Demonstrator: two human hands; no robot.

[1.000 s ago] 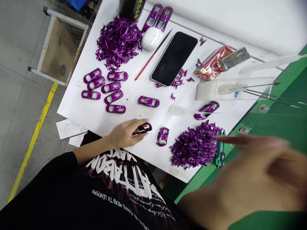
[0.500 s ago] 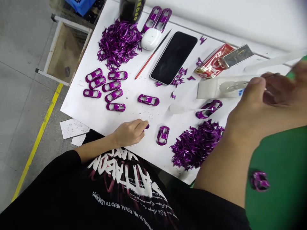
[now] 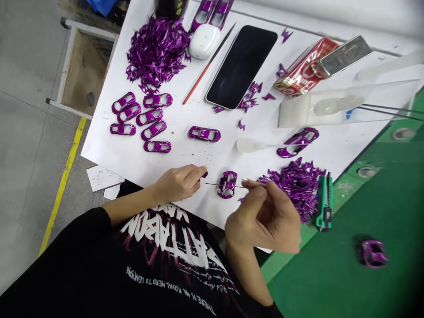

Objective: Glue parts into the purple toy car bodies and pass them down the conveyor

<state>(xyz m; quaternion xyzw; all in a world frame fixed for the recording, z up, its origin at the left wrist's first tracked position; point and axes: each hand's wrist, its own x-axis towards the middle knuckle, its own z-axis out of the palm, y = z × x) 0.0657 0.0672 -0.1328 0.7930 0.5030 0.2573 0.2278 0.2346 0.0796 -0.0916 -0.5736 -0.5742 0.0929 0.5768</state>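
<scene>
My left hand (image 3: 179,183) is closed near the front edge of the white table, pinching a small purple piece (image 3: 205,175). Fingers hide most of that piece. A thin needle-like rod (image 3: 212,184) is held in my right hand (image 3: 265,216), thumb and fingertips together. Its tip points left, a short gap from the left hand. Beneath the rod lies a purple toy car body (image 3: 228,191) with window openings. Another car body (image 3: 204,134) lies farther back. The right hand partly covers a heap of shiny purple pointed pieces (image 3: 298,183).
Several car bodies (image 3: 157,146) lie at the left below a second purple heap (image 3: 155,53). A phone (image 3: 243,66), a red stick (image 3: 198,84), a white case (image 3: 204,41) and a red pack (image 3: 308,66) lie behind. A white dropper bottle (image 3: 250,145) and green cutter (image 3: 326,203) are at right.
My right hand has come down and left from beside the clear-topped container, bringing the thin rod over the car body. The left hand keeps its pinch in nearly the same place.
</scene>
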